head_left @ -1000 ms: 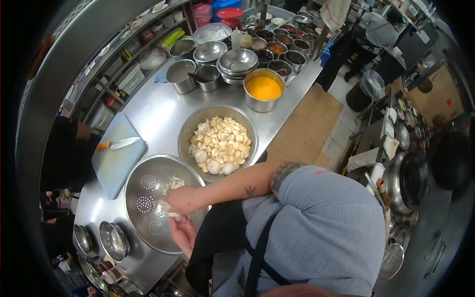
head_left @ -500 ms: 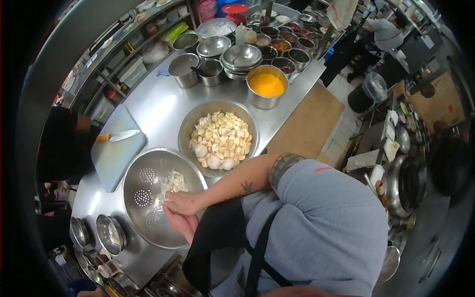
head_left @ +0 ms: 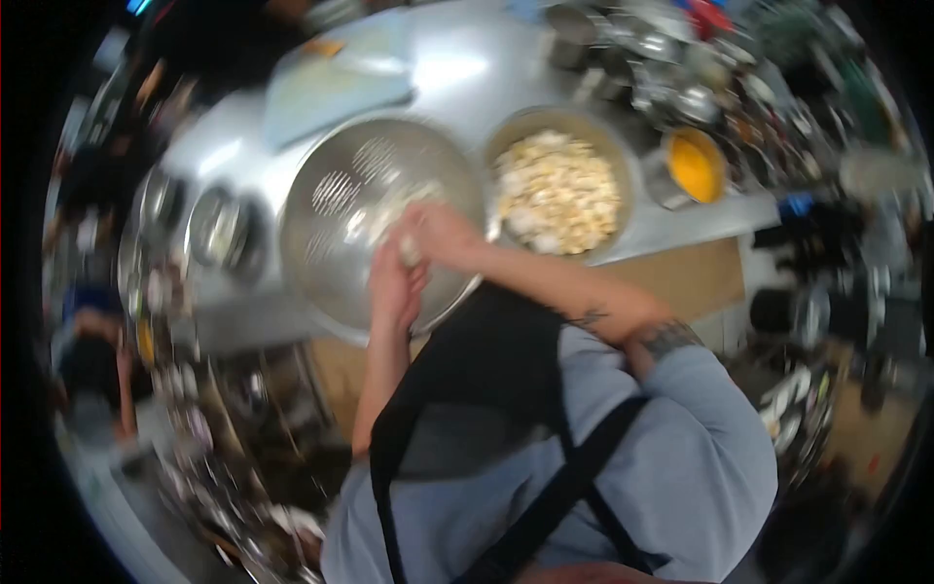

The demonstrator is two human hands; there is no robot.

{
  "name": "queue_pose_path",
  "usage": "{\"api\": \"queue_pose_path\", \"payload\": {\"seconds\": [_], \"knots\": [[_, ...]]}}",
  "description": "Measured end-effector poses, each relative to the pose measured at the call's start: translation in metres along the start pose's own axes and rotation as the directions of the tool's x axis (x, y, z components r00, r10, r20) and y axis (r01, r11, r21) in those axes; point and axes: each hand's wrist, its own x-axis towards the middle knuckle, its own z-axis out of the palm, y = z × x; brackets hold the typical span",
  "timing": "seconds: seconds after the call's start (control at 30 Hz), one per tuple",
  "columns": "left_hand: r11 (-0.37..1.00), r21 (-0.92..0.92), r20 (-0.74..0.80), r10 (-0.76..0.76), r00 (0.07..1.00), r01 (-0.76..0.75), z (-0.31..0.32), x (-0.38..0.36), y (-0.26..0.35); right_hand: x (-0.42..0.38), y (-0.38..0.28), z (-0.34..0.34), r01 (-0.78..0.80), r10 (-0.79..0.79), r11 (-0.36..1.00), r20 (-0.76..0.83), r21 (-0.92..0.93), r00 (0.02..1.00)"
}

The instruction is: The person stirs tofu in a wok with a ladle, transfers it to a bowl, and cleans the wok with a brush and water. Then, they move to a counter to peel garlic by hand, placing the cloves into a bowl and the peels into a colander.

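Over the steel colander (head_left: pixel 309 277), my left hand (head_left: pixel 393 288) and my right hand (head_left: pixel 443 236) meet with fingers closed around a small pale piece, which looks like a garlic clove (head_left: pixel 410 252). Motion blur smears the fingertips. White garlic skins (head_left: pixel 375 220) lie in the colander under and beyond the hands. To the right, close to the colander's rim, stands a wide steel bowl (head_left: pixel 628 173) with many garlic cloves (head_left: pixel 559 185) in it.
Beyond the colander lies a light-blue cutting board (head_left: pixel 336 102) with an orange-handled knife (head_left: pixel 326 47) on it. A steel pot of yellow-orange liquid (head_left: pixel 697 167) stands right of the bowl. Small steel bowls (head_left: pixel 218 229) sit at left. Another person (head_left: pixel 92 360) is at far left.
My view has swung, so the colander and bowl sit higher and further right. The left hand and forearm now show more fully, with a pale clove visible between the hands.
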Motion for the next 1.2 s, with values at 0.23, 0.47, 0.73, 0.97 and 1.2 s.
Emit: {"api": "queue_pose_path", "payload": {"seconds": [0.23,0.47,0.73,0.97,1.2], "knots": [[0.986,-0.118,0.235,0.146,0.961,-0.121,0.004,-0.016,0.017,0.003,0.017,-0.001,0.301,-0.281,0.951,-0.225,0.063,0.933],[0.954,-0.294,0.312,0.153,0.938,-0.058,-0.007,-0.02,0.017,-0.005,-0.003,0.002,0.037,-0.074,0.958,0.12,0.286,0.99],[0.831,-0.533,-0.084,0.132,0.988,-0.156,0.031,-0.01,0.0,-0.016,-0.01,0.019,0.223,-0.22,0.968,0.042,-0.114,0.975],[0.87,-0.433,-0.163,0.182,0.97,-0.236,0.032,0.004,-0.007,-0.018,-0.001,0.026,0.37,-0.378,0.925,-0.124,-0.084,0.917],[0.931,-0.343,0.075,0.158,0.985,-0.123,0.011,-0.003,-0.004,-0.001,0.003,0.013,0.142,-0.132,0.978,-0.073,0.155,0.989]]}}
